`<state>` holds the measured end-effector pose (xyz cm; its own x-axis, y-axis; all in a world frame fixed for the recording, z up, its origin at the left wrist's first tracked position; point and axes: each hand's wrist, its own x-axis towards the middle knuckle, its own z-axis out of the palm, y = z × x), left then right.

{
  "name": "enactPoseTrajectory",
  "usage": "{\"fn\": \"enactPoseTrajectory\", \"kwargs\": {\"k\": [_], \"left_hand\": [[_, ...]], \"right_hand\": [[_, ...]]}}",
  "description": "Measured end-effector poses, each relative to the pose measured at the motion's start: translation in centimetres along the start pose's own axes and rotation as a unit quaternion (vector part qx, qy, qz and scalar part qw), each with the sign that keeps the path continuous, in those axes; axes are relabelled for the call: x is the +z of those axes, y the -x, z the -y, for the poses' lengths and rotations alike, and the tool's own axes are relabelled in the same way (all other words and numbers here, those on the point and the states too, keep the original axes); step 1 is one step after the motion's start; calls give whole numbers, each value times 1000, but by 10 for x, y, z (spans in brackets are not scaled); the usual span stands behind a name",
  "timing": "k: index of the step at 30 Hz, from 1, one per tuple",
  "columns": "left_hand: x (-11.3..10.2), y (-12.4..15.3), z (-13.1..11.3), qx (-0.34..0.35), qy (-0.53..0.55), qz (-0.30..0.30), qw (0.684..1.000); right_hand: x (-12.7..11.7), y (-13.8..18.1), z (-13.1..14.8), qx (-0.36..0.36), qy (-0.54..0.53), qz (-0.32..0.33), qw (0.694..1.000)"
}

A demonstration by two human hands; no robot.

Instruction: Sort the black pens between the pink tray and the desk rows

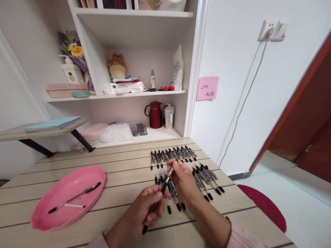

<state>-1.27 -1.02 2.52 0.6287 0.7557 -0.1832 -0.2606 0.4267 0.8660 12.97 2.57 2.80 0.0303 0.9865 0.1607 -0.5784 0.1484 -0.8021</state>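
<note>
1. The left hand (144,215) is closed around the lower barrel of a black pen (158,199), which slants from the tip near the wrist up toward the right hand.
2. The right hand (184,184) pinches the pen's upper, silvery end between thumb and fingertips; the other fingers are loosely curled and hold nothing else.
3. The pen is held just above the worktop (116,165), over the front group of pens (176,201) lying there.
4. More pens lie in a back row (172,155) and a right-hand cluster (208,179), all close to the hands.
5. A pink tray (41,215) sits well apart to the left, holding one pen (74,197) and what looks like a thin white refill (73,206).
6. Risk, as I judge it: if the top end comes loose under the pinch, a small part could drop among the pens below and be hard to find.
7. A wrist or sleeve brushing the near group could roll pens out of line, and the right-hand cluster lies toward the worktop's edge.
8. The grip on the barrel looks firm; whether the top piece is loosened cannot be told.
</note>
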Motion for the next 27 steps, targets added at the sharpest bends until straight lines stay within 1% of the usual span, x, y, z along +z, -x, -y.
{"fn": "enactPoseTrajectory", "kwargs": {"k": [4, 10, 14, 16, 19, 20, 21, 22, 24, 25, 27], "left_hand": [[-2, -3, 1, 13, -1, -41, 999], [-13, -7, -1, 61, 34, -141, 987], [-28, -11, -4, 99, 92, -186, 973], [-38, -13, -5, 106, 114, -205, 966], [-51, -18, -6, 124, 120, -232, 957], [-55, -19, -6, 135, 117, -243, 954], [-57, -20, -7, 147, 112, -255, 949], [-59, -21, -7, 161, 106, -267, 944], [-62, -22, -7, 185, 93, -290, 934], [-63, -22, -7, 193, 87, -301, 930], [-65, -23, -7, 202, 79, -315, 924]], "right_hand": [[-4, -6, 1, 13, 7, -17, 1000], [-10, -10, -3, 37, 32, -3, 999], [-7, -16, 5, 63, 125, -9, 990], [-1, -24, 14, 66, 183, 8, 981], [10, -48, 25, 40, 267, 46, 962], [14, -58, 26, 30, 305, 53, 950], [19, -69, 26, 20, 356, 58, 933], [23, -80, 23, 12, 416, 64, 907], [32, -100, 11, 12, 554, 75, 829], [36, -109, 3, 21, 587, 79, 806], [45, -122, -16, 42, 631, 84, 770]]}}
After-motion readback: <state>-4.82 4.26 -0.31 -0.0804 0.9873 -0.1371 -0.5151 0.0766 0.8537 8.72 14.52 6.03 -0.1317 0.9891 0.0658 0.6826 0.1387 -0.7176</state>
